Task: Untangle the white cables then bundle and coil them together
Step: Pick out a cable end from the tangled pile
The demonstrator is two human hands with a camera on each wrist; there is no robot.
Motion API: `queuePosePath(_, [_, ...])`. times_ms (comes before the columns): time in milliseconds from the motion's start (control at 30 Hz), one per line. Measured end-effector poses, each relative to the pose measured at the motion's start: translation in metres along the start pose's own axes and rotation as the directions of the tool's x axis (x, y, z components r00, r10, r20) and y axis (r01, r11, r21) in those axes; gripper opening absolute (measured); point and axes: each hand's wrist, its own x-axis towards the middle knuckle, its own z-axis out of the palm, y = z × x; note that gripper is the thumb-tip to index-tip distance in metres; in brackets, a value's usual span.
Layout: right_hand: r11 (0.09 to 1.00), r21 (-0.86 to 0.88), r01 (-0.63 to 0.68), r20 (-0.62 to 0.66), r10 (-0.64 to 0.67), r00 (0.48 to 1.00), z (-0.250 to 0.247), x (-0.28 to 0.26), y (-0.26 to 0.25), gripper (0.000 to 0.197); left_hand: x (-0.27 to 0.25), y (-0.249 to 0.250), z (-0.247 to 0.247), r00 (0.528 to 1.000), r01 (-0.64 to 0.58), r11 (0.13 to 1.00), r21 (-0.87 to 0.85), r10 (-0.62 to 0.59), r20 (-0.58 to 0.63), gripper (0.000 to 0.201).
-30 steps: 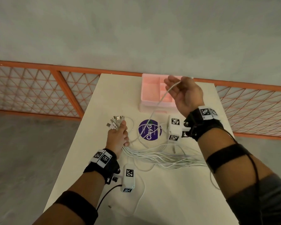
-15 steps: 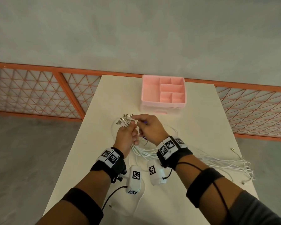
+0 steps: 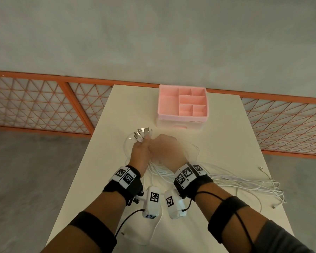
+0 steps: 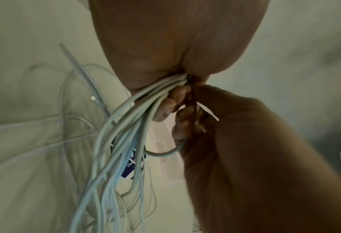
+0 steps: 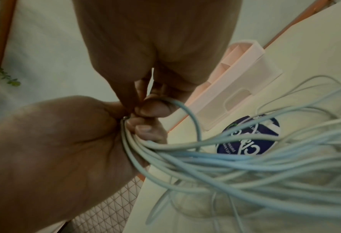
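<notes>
Gripping the white cables (image 3: 232,181) with both hands above the table (image 3: 226,143).

From the left, we saw our left hand (image 3: 140,155) curled round the gathered cable ends, the metal plugs (image 3: 141,135) fanning out past its fingers (image 4: 173,100). Our right hand (image 3: 169,152), touching the left, was blurred in the head view; the wrist views showed its fingers (image 5: 155,107) pinching a single cable that looped into the bundle. The remaining cable lengths trailed rightward across the table to its right edge, passing over a round purple label (image 5: 251,137). A pink organizer (image 3: 182,108) stood beyond the hands, well apart from the cables.
</notes>
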Motion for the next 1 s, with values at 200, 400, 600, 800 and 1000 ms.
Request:
queuePosePath(200, [0.925, -0.373, 0.068, 0.030, -0.061, 0.998, -0.036, 0.007, 0.023, 0.014, -0.001, 0.011, -0.005, 0.997, 0.015, 0.958, -0.285, -0.037, -0.072, 0.034])
queuePosePath(400, [0.764, -0.645, -0.009, -0.003, 0.010, 1.000, -0.065, 0.016, 0.046, 0.011, 0.000, 0.016, -0.006, 1.000, 0.019, 0.879, -0.476, -0.022, -0.001, 0.035])
queuePosePath(600, [0.754, -0.636, -0.164, -0.110, 0.122, 0.986, -0.089, 0.014, 0.069, 0.009, 0.000, 0.023, -0.009, 0.998, 0.054, 0.904, -0.424, -0.057, 0.007, 0.039])
queuePosePath(800, [0.966, 0.220, -0.139, -0.211, 0.187, 0.959, -0.091, 0.018, 0.034, 0.020, -0.001, 0.015, -0.006, 0.999, 0.043, 0.973, -0.229, -0.042, 0.009, 0.039])
queuePosePath(1000, [0.903, 0.428, -0.046, -0.008, 0.054, 0.998, -0.076, 0.017, -0.003, 0.011, -0.001, 0.010, 0.006, 0.999, -0.025, 1.000, 0.013, 0.024, 0.028, 0.027])
